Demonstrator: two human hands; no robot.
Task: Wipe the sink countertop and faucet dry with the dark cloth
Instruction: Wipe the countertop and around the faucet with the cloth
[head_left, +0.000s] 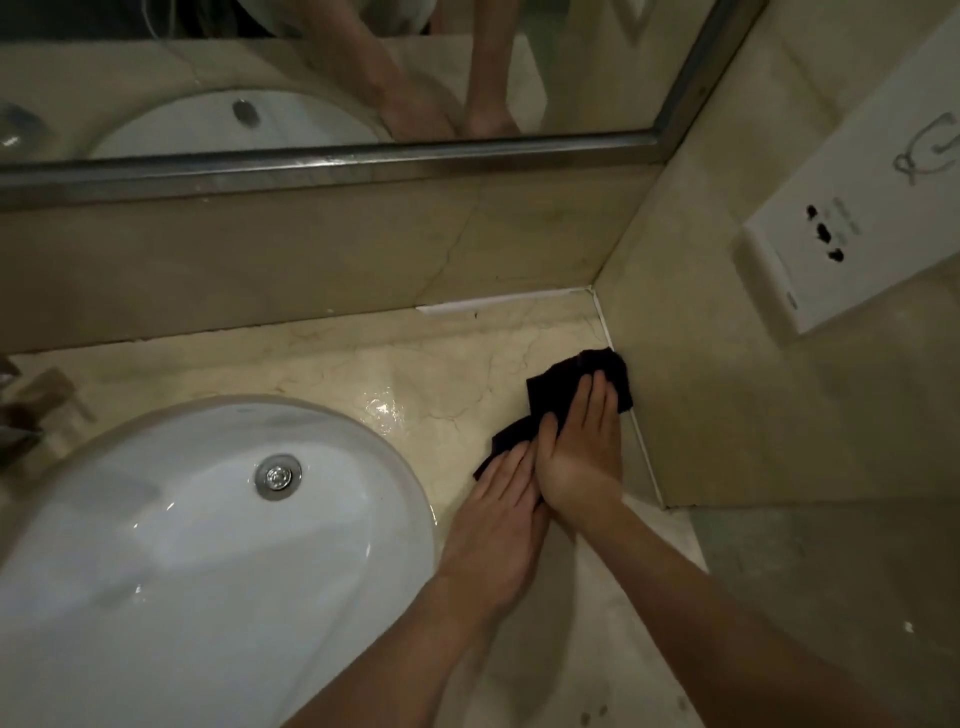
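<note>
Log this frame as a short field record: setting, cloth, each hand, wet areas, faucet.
setting: marble countertop around a white sink, mirror above
cloth: dark cloth flat on the countertop, by the right wall
left hand: left hand flat, fingertips on the cloth's near end
right hand: right hand flat, pressing the cloth
wet areas: glossy patch between sink and cloth
faucet: only partly in view at the left edge, unclear

Framed mirror (332, 156) seen mounted on wall well beyond hands. White socket plate (852, 244) fixed to side wall, up right of hands. Drain plug (277, 476) seen left of hands.
</note>
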